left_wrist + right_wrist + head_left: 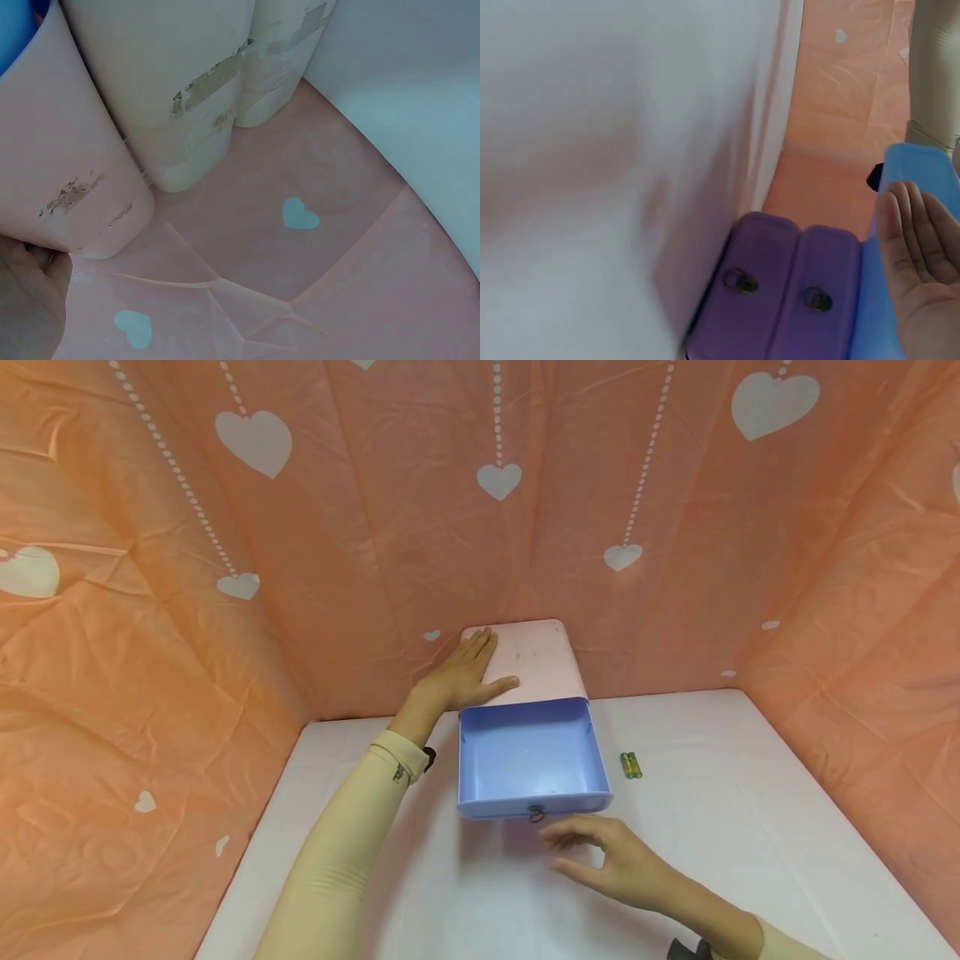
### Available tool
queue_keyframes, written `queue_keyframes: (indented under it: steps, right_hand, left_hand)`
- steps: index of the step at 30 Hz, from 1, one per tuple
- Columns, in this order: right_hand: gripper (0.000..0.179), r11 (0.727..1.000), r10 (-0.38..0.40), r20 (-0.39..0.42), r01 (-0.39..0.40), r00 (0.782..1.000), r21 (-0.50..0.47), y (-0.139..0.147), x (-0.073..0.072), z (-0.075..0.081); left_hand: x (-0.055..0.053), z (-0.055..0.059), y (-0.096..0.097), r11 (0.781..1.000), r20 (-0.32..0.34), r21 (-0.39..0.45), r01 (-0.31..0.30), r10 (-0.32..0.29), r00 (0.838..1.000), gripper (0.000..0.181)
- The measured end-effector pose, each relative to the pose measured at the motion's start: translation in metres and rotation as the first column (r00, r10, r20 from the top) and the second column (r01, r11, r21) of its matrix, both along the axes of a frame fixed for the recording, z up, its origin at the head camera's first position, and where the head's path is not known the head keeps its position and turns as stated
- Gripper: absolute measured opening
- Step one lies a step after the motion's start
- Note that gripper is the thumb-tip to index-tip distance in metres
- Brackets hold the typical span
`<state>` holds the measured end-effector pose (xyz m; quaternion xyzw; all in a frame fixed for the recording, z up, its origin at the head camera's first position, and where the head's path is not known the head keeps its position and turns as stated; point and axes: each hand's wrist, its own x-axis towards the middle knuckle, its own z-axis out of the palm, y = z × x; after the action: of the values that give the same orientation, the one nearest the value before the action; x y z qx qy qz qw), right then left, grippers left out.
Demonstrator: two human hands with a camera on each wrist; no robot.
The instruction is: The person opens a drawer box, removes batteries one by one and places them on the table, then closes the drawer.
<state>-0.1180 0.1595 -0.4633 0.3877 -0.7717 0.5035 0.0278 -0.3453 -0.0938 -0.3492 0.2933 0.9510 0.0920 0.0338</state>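
Observation:
My left hand rests flat, fingers spread, on the pink top of a small drawer cabinet. Its blue drawer stands pulled out toward me, with nothing inside. A small ring pull hangs from the drawer's front. Just in front of that ring is my right hand, slightly blurred, holding nothing. In the right wrist view the fingers of the right hand are straight beside the blue drawer front. The left wrist view catches part of the left hand against the pink casing.
Two green batteries lie side by side on the white table, right of the drawer. Purple drawer fronts with ring pulls sit below the blue one. Cream casings adjoin the pink one. An orange heart-patterned curtain surrounds the table.

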Motion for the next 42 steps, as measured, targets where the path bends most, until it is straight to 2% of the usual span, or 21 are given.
queue_keyframes:
  steps: [5,10,14,20,24,29,37,42]
  right_hand:
    - [0.033,1.0,0.019,0.137,-0.015,0.99,-0.028,-0.003,-0.003,-0.009]
    - [0.036,1.0,-0.001,0.265,0.007,0.964,-0.023,-0.004,-0.004,-0.011]
    - [0.04,0.999,0.007,0.336,0.006,0.942,-0.04,-0.005,-0.004,-0.012]
    - [0.042,0.993,0.058,0.422,-0.007,0.905,-0.12,-0.008,-0.002,-0.012]
    - [0.043,0.987,0.086,0.455,-0.014,0.886,-0.161,-0.009,-0.001,-0.011]
    - [0.038,0.987,0.066,0.453,0.007,0.889,-0.158,-0.012,-0.001,-0.009]
    - [0.035,0.973,0.121,0.451,-0.014,0.884,-0.232,-0.018,-0.002,-0.008]
    - [0.028,0.965,0.11,0.461,0.017,0.88,-0.263,-0.024,-0.006,-0.011]
  left_hand:
    - [0.0,0.0,0.0,1.0,-0.008,-0.004,0.005,-0.005,1.0,0.105]
    - [0.001,0.0,0.001,1.0,-0.006,-0.003,0.007,-0.007,1.0,0.104]
    - [0.001,0.0,0.0,1.0,-0.003,-0.003,0.003,-0.003,1.0,0.104]
    - [0.002,0.001,0.0,1.0,-0.004,-0.001,0.002,-0.002,1.0,0.104]
    - [0.002,0.001,0.0,1.0,0.001,-0.004,0.0,0.0,1.0,0.104]
    - [0.003,0.001,0.0,1.0,-0.001,0.001,0.001,-0.001,1.0,0.103]
    - [0.003,0.001,0.0,1.0,0.008,0.005,0.0,0.0,1.0,0.104]
    - [0.002,0.002,0.0,1.0,0.007,0.001,-0.001,0.001,1.0,0.103]
